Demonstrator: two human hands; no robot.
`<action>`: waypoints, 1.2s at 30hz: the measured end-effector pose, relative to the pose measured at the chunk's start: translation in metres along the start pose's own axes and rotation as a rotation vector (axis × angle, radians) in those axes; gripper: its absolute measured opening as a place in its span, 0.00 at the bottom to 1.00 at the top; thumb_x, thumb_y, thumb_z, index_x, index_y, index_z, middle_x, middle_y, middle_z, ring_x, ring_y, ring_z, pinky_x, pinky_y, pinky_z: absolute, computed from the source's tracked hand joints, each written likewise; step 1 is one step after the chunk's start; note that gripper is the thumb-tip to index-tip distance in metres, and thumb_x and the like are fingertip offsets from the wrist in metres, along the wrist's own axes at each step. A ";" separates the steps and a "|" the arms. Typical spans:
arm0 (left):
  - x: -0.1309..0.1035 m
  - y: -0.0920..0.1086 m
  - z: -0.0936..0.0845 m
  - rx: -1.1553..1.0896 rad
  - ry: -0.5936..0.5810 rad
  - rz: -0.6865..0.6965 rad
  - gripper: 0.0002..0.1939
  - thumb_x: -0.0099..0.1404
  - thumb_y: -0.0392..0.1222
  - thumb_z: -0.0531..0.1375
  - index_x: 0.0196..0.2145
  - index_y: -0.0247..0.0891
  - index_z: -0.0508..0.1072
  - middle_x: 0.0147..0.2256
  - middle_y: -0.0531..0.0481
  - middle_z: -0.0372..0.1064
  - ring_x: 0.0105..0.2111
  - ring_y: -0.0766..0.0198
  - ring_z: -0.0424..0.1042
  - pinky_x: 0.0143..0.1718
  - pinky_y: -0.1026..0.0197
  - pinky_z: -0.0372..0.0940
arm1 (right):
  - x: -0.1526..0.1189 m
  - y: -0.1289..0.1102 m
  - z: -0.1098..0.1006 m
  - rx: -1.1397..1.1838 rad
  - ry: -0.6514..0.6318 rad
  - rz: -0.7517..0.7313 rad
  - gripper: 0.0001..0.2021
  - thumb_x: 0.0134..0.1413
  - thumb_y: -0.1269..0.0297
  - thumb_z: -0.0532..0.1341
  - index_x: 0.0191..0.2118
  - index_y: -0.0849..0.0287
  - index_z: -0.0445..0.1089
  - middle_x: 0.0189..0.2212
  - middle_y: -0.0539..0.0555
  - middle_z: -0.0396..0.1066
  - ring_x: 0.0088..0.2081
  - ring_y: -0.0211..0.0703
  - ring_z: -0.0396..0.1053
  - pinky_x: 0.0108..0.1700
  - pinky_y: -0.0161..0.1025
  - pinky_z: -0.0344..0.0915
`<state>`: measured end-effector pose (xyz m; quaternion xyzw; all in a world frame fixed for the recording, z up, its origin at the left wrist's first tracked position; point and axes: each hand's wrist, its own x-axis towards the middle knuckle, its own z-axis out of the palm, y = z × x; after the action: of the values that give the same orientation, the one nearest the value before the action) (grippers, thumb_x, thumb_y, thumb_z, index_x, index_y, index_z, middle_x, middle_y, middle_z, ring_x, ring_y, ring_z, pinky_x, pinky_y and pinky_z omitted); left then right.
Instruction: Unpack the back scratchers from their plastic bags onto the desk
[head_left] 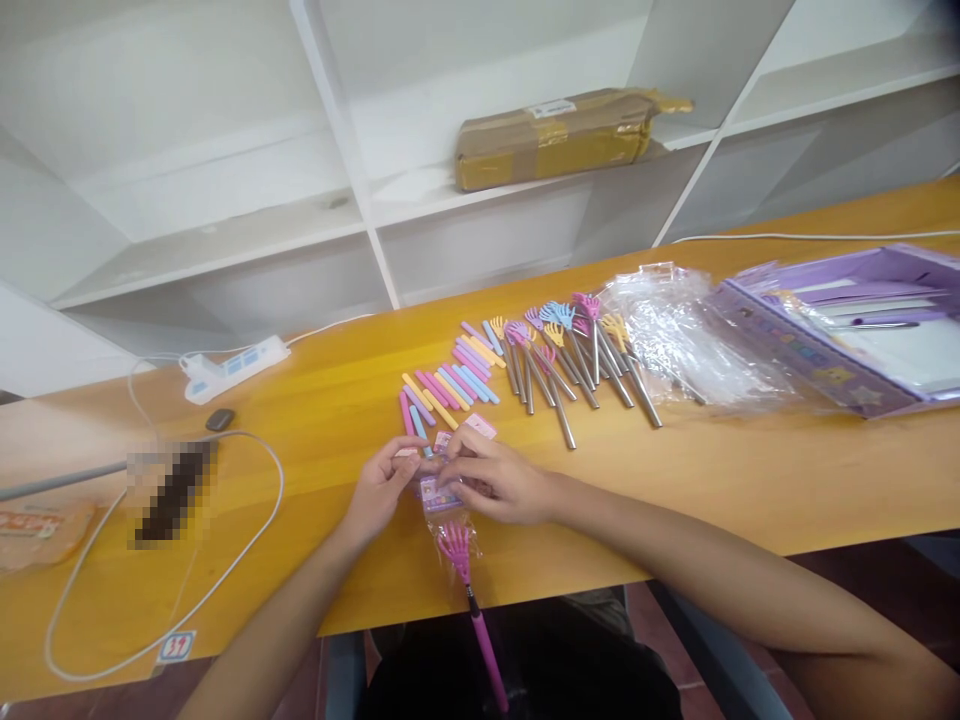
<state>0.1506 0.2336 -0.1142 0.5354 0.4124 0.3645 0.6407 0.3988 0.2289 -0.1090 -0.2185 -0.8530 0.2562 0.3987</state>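
A pink back scratcher (455, 547) lies in a clear plastic bag (476, 535), its handle hanging past the table's front edge. At the bag's top is a small purple printed card (441, 493). My left hand (381, 490) is closed at the bag's upper left edge, thumb and fingers pinching it. From the right, my right hand (499, 475) grips the same bag top with bent fingers, partly covering the card. Just beyond my fingers lie small pink printed cards (480, 426) and several coloured handle sleeves (442, 385) in pink, blue, yellow and purple.
Several back scratchers with metal rods (574, 350) are piled right of the sleeves. Beyond them are a heap of clear bags (667, 330) and a purple box (840, 385). A power strip (236, 368) and white cable (279, 490) lie left. A taped parcel (555, 140) rests on the shelf.
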 end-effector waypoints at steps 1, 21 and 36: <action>-0.001 0.001 0.000 0.011 -0.004 0.010 0.22 0.72 0.56 0.64 0.54 0.38 0.72 0.43 0.41 0.84 0.43 0.51 0.82 0.49 0.52 0.71 | 0.000 0.000 0.001 0.006 0.010 0.018 0.08 0.69 0.68 0.60 0.50 0.57 0.74 0.45 0.57 0.65 0.43 0.42 0.68 0.48 0.42 0.71; -0.008 -0.003 0.017 0.067 -0.377 -0.145 0.34 0.60 0.43 0.76 0.61 0.42 0.74 0.47 0.43 0.80 0.40 0.55 0.80 0.40 0.58 0.73 | 0.005 0.006 -0.005 0.208 0.150 0.102 0.08 0.70 0.63 0.63 0.42 0.59 0.78 0.38 0.55 0.70 0.40 0.41 0.68 0.42 0.39 0.67; -0.008 0.000 0.015 0.165 -0.408 -0.093 0.21 0.63 0.43 0.73 0.53 0.39 0.79 0.48 0.42 0.79 0.43 0.56 0.78 0.46 0.58 0.71 | 0.005 -0.002 -0.008 0.126 -0.054 -0.051 0.06 0.67 0.67 0.61 0.38 0.59 0.75 0.34 0.53 0.65 0.37 0.39 0.64 0.40 0.37 0.64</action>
<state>0.1611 0.2206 -0.1114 0.6290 0.3268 0.1840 0.6810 0.4022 0.2320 -0.1002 -0.1642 -0.8510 0.3049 0.3947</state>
